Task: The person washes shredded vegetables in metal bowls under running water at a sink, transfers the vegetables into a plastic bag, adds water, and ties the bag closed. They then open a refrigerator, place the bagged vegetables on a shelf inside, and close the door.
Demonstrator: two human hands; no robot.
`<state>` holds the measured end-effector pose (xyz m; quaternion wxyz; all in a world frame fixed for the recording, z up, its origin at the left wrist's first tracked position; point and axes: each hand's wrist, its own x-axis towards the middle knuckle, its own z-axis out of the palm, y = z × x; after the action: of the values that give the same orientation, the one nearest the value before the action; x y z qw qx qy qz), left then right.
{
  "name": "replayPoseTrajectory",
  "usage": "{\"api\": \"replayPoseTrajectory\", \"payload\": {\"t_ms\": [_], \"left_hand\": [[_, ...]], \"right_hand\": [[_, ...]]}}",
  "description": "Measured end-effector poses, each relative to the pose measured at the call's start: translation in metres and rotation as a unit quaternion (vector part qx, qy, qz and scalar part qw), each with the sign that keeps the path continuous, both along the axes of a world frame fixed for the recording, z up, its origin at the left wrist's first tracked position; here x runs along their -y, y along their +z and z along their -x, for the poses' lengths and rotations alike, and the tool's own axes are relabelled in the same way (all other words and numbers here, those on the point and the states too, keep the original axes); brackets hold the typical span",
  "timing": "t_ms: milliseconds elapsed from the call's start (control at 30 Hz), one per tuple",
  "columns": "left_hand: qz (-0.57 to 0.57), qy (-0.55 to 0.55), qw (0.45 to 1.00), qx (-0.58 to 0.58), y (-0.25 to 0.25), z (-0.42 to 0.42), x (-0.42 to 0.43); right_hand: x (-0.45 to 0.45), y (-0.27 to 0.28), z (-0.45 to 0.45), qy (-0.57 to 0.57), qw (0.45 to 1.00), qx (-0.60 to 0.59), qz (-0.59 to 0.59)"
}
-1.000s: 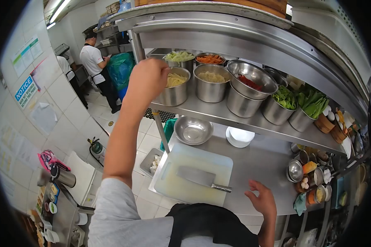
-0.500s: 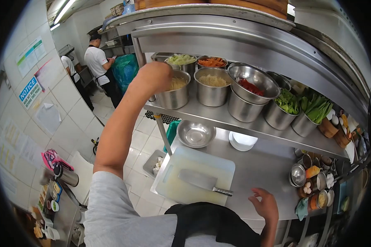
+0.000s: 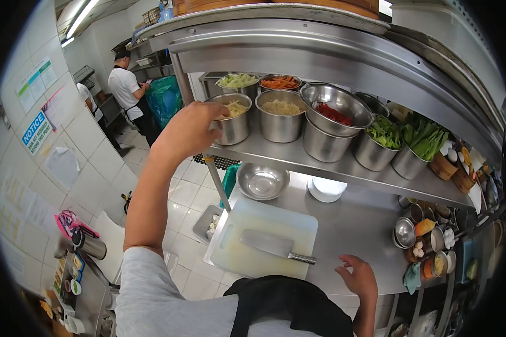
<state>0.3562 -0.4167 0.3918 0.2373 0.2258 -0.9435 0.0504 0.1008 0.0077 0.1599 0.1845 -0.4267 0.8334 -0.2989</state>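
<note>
My left hand (image 3: 188, 130) is at the left side of the front-left steel pot (image 3: 234, 130), which holds pale yellow strips. Its fingers reach the rim, with the thumb apart below them; nothing shows in the grasp. Over the steel counter, my right hand (image 3: 358, 276) hangs open with curved fingers and holds nothing. Between the hands lies a white cutting board (image 3: 253, 216). A cleaver (image 3: 267, 241) rests flat on it, handle to the right.
Along the raised shelf (image 3: 287, 150) stand several pots of vegetables and a steel bowl with red pieces (image 3: 334, 112). Below are an empty steel bowl (image 3: 262, 182) and white plates (image 3: 326, 190). A co-worker (image 3: 126, 90) stands at the back left.
My left hand has moved down and left from above the pot to its side, and its fingers now show apart. My right hand stays nearly still. The view has shifted slightly.
</note>
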Motion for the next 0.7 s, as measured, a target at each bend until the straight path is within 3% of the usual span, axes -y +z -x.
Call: {"api": "replayPoseTrajectory", "payload": {"t_ms": [67, 167, 333, 433, 500, 567, 633, 700], "left_hand": [[0.039, 0.022, 0.999, 0.001, -0.001, 0.002, 0.001], [0.057, -0.056, 0.992, -0.093, 0.006, 0.022, -0.033], [0.091, -0.144, 0.975, -0.140, -0.001, 0.078, -0.052], [0.030, -0.153, 0.970, -0.186, 0.009, 0.098, -0.072], [-0.085, -0.141, 0.971, -0.174, 0.011, 0.109, -0.081], [-0.115, -0.147, 0.964, -0.191, 0.004, 0.119, -0.078], [-0.063, -0.186, 0.952, -0.234, -0.012, 0.136, -0.064], [-0.110, -0.168, 0.943, -0.264, -0.014, 0.136, -0.070]], "right_hand": [[-0.002, -0.001, -0.003, -0.005, 1.000, 0.005, 0.003], [-0.004, -0.002, -0.007, -0.006, 1.000, 0.005, 0.004], [-0.006, 0.003, -0.013, 0.005, 1.000, 0.010, -0.013], [-0.013, 0.006, -0.017, -0.011, 1.000, 0.014, -0.005], [-0.018, 0.005, -0.020, -0.013, 1.000, 0.008, 0.009], [-0.028, -0.006, -0.020, -0.022, 1.000, 0.006, 0.003], [-0.035, -0.012, -0.019, -0.027, 1.000, 0.007, -0.006], [-0.042, -0.012, -0.018, -0.036, 0.999, 0.015, -0.021]]}}
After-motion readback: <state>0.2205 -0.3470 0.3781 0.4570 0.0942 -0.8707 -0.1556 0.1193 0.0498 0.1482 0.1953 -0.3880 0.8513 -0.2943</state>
